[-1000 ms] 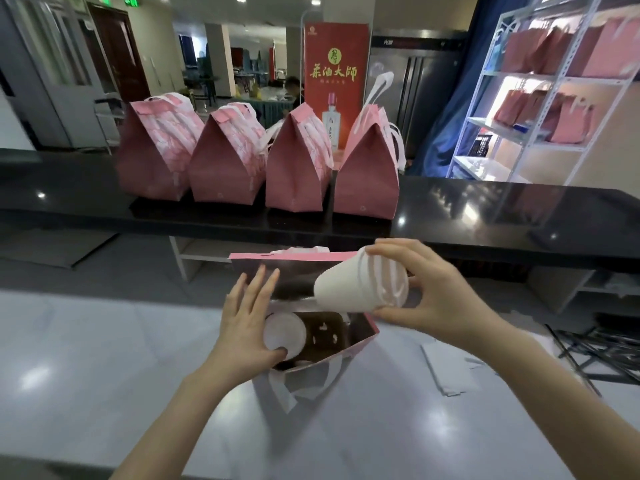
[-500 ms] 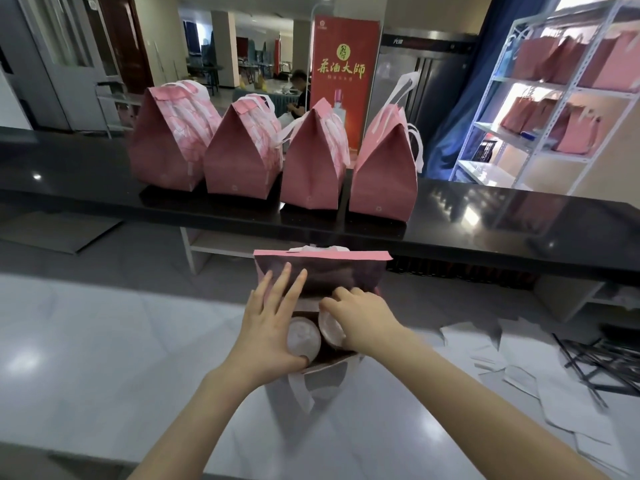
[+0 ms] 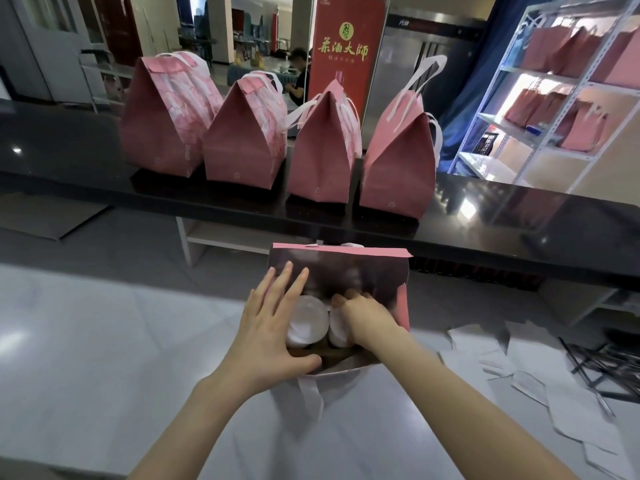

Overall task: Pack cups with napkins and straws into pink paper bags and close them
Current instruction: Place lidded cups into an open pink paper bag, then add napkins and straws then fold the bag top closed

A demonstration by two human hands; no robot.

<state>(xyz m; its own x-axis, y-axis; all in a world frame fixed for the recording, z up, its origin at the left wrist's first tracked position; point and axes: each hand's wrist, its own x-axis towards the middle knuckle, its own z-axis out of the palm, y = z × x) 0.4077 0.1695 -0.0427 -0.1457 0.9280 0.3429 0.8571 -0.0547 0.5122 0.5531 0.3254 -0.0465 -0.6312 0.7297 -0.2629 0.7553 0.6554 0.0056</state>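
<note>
Left hand (image 3: 273, 334) flat, fingers straight, against the open pink paper bag (image 3: 346, 268). Right hand (image 3: 367, 318) is curled round the right white lidded cup (image 3: 337, 332), just beside the left white lidded cup (image 3: 308, 323).

red banner (image 3: 348, 53) behind black counter (image 3: 519, 220); blue curtain (image 3: 485, 64) beside shelf rack (image 3: 485, 164)

A second ago my right hand (image 3: 363, 317) held the second cup (image 3: 336, 332) tilted in the air above the open bag (image 3: 346, 268). Half a second ago it was already pressing it down inside. Now that cup stands upright in the bag, just beside the first cup (image 3: 307, 323), and my right hand has sunk in with it, fingers curled over its top.
</note>
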